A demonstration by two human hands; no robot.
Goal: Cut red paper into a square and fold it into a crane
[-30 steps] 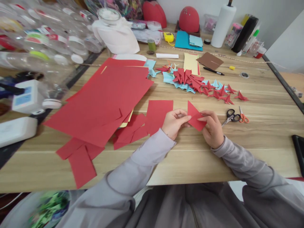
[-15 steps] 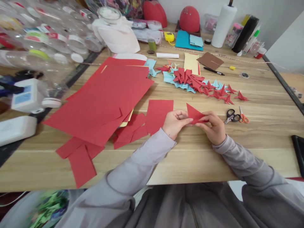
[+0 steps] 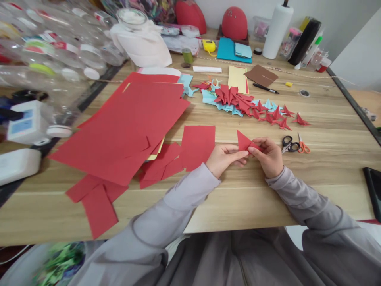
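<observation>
A small folded piece of red paper (image 3: 243, 140) is held up between both hands, with one pointed corner standing upward. My left hand (image 3: 225, 158) pinches its lower left part between thumb and fingers. On its right side, my right hand (image 3: 268, 155) grips it with thumb and index finger, the two thumbs nearly touching. Just left of my left hand lies a red paper rectangle (image 3: 198, 145). Folded red paper cranes (image 3: 276, 113) and light blue ones (image 3: 269, 105) are spread beyond the hands.
Large red sheets (image 3: 127, 127) cover the table's left part. Black scissors (image 3: 291, 144) and orange scissors (image 3: 303, 146) lie right of my right hand. A black pen (image 3: 266, 88), brown paper (image 3: 261, 76) and a yellow tape measure (image 3: 208, 45) are farther back. Plastic bottles (image 3: 68, 51) crowd the far left.
The red piece has turned slightly between the hands, and the left thumb has moved right along it, closer to the right thumb. The view has shifted a little.
</observation>
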